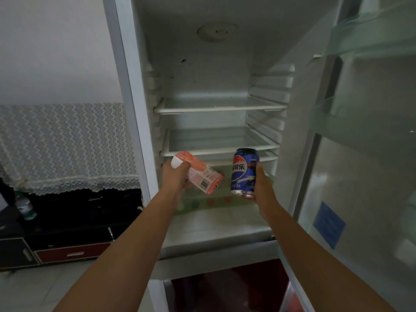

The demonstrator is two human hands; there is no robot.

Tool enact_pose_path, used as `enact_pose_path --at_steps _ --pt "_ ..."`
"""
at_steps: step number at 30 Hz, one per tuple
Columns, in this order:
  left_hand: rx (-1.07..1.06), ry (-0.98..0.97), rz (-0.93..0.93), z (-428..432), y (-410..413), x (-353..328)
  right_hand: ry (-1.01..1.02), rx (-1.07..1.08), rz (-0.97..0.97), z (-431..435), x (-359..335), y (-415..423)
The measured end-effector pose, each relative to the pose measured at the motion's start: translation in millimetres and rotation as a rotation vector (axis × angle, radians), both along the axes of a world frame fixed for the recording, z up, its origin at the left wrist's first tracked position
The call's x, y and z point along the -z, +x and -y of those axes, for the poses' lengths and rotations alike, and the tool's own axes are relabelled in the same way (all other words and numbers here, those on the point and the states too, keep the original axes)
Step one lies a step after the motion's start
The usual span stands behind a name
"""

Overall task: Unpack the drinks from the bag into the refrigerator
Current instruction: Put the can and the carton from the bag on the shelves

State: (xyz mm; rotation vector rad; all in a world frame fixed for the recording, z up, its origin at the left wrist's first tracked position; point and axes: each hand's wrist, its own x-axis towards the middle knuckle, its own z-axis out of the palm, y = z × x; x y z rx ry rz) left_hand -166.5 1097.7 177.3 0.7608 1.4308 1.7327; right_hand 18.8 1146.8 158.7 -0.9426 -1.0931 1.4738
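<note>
Two shelves span the refrigerator; left fingers grip a carton, right fingers a can.

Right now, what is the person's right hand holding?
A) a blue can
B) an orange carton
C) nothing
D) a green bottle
A: the right hand grips the blue can upright before the open refrigerator, while the left hand holds the orange carton.

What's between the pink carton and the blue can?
Nothing: the head view shows a bare gap between carton and can, with the fridge interior behind.
</note>
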Motion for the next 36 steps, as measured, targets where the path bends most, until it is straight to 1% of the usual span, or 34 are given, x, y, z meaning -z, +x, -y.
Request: enact_pose_path --at_steps 3,7,8,11,14,17,19,23,28,36 --pt "-0.012 0.032 0.001 -23 -11 -7 0.012 0.035 -0.006 -22 -4 -11" --pt "-0.014 0.095 -0.006 -56 -27 -17 0.049 0.021 -0.014 -50 -15 -26" --pt "-0.021 0.101 -0.012 -62 -30 -20 0.082 0.022 0.005 -56 -17 -30" --pt "-0.020 0.128 -0.023 -80 -35 -26 0.197 0.076 0.158 -73 -17 -38" --pt "-0.003 0.123 -0.023 -96 -39 -28 0.258 0.137 0.208 -86 -19 -41" --pt "0.032 0.140 -0.057 -111 -42 -31 0.264 0.180 0.201 -103 -25 -42" --pt "0.055 0.130 -0.054 -123 -43 -32 0.266 0.202 0.240 -115 -30 -43" --pt "0.082 0.094 -0.037 -145 -41 -31 0.297 0.183 0.242 -135 -36 -40" --pt "0.094 0.099 -0.009 -170 -32 -34 0.292 0.166 0.239 -156 -38 -34" --pt "0.090 0.102 -0.038 -195 -23 -35 0.335 0.189 0.244 -184 -37 -25"
